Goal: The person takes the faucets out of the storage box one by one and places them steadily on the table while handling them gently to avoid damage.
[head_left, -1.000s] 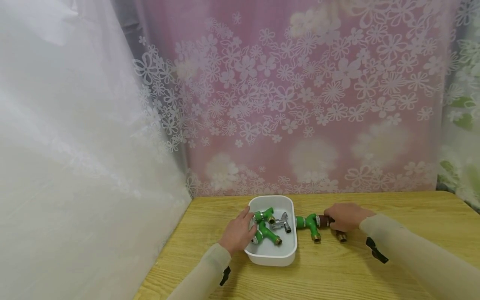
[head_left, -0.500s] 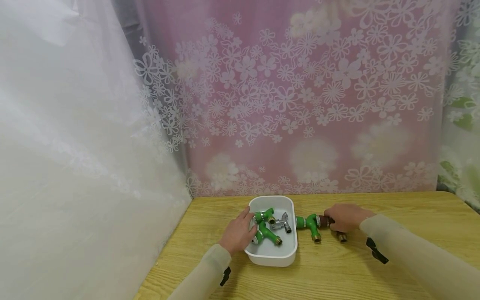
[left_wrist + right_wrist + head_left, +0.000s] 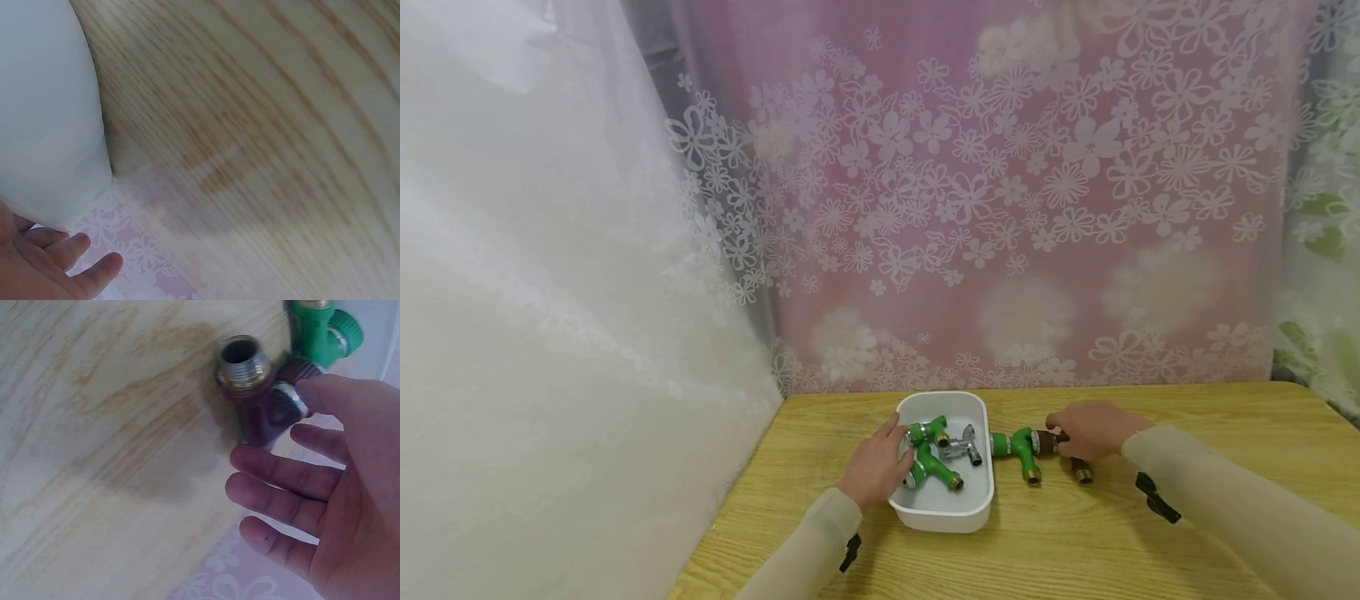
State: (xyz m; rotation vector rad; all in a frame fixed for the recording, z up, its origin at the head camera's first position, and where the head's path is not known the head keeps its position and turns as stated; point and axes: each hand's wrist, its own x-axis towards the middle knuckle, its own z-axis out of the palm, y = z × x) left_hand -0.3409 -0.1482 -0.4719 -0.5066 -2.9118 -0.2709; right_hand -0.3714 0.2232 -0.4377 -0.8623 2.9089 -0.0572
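The right hand's point(image 3: 1093, 429) fingers are spread and rather straight beside the brown tap point(image 3: 256, 415); the thumb overlaps this tap, but whether it presses, I cannot tell; the brown tap lies at three o'clock from a green tap point(image 3: 1023, 448), which is just beside the white tub point(image 3: 943, 522), at its three o'clock; the left hand point(image 3: 874, 468) rests at the tub's nine o'clock rim, its fingers loosely apart; inside are a silver tap point(image 3: 957, 450) toward two o'clock, a small green tap point(image 3: 929, 431) toward eleven, a larger green tap point(image 3: 934, 468) toward seven; below is the wooden table point(image 3: 1075, 550); at twelve hangs a flowered curtain point(image 3: 1000, 208).
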